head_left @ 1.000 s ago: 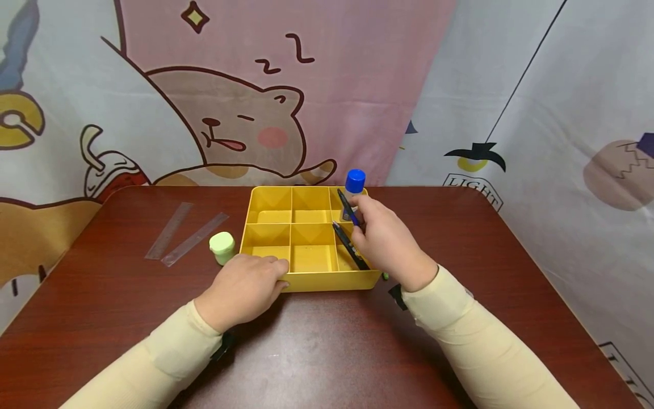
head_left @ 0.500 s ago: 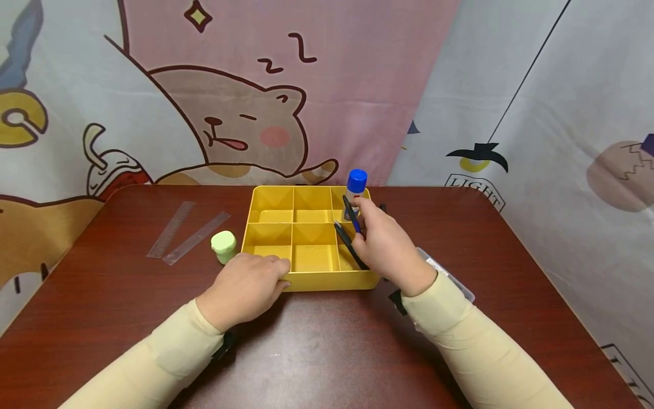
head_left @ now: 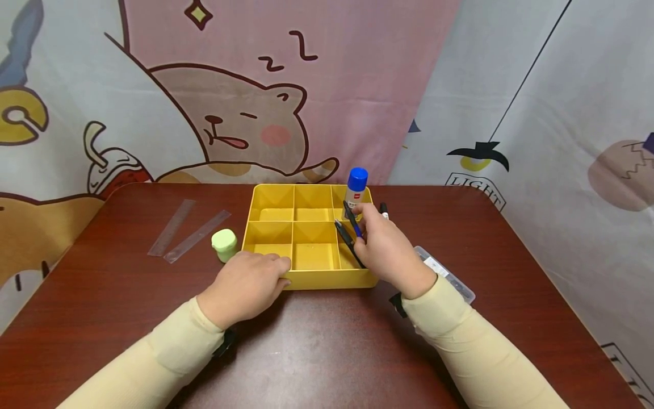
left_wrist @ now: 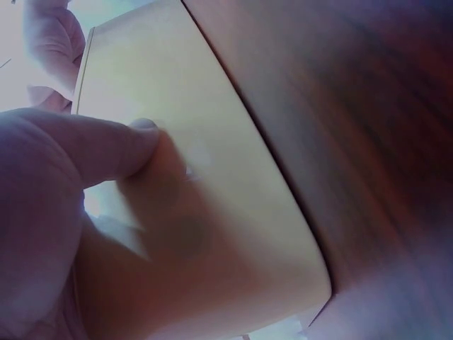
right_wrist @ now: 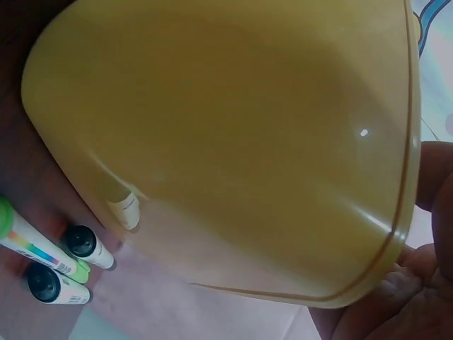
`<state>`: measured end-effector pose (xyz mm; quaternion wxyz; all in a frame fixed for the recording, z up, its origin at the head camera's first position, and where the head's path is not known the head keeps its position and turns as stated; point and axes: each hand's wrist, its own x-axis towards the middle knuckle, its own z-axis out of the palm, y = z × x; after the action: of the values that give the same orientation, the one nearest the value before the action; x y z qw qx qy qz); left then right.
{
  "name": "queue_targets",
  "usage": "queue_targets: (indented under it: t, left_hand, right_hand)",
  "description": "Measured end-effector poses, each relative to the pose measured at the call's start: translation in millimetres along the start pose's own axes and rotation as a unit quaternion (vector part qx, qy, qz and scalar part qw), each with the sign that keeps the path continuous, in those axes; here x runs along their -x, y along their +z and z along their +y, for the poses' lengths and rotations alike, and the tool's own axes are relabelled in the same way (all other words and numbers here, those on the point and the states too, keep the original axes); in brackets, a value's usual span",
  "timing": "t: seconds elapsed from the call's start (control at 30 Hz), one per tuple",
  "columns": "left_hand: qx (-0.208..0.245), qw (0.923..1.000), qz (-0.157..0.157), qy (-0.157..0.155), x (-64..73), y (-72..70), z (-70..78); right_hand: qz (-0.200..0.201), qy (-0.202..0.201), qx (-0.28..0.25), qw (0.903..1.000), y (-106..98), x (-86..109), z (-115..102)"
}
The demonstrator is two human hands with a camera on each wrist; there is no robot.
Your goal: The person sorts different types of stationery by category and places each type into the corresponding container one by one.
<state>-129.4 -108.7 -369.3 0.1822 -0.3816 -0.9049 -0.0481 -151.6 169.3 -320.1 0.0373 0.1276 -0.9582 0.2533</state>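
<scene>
A yellow divided tray (head_left: 327,279) stands on the table, its front wall gripped by my left hand (head_left: 246,288). In the left wrist view, the thumb (left_wrist: 117,145) presses the outside of that wall while the fingers go over the rim. My right hand (head_left: 390,247) pinches a dark pen with a blue part (head_left: 351,217), held at a slant above the right-hand compartments. Another black pen (head_left: 348,241) leans in the front right compartment, its tip on the divider. Behind the held pen, a blue-capped bottle (head_left: 357,184) stands upright in the back right compartment.
Two clear rulers (head_left: 196,236) and a light green lidded jar (head_left: 224,245) lie left of the tray. A clear plastic case (head_left: 448,275) is partly under the right forearm. Beside the tray are a green-white marker (right_wrist: 42,248) and two black-capped white markers (right_wrist: 88,246).
My right hand has come slightly lower and toward me with the pen. The clear case and a marker beyond the hand now show. The left hand keeps its grip on the tray.
</scene>
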Motion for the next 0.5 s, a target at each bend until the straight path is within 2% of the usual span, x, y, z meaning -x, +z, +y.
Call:
queue_targets:
  t: [0.5]
  left_hand:
    - [0.004,1.0,0.004,-0.005,-0.4,0.5,-0.1]
  right_hand:
    - [-0.018,-0.002,0.017,0.9997,6.8,0.9,4.9]
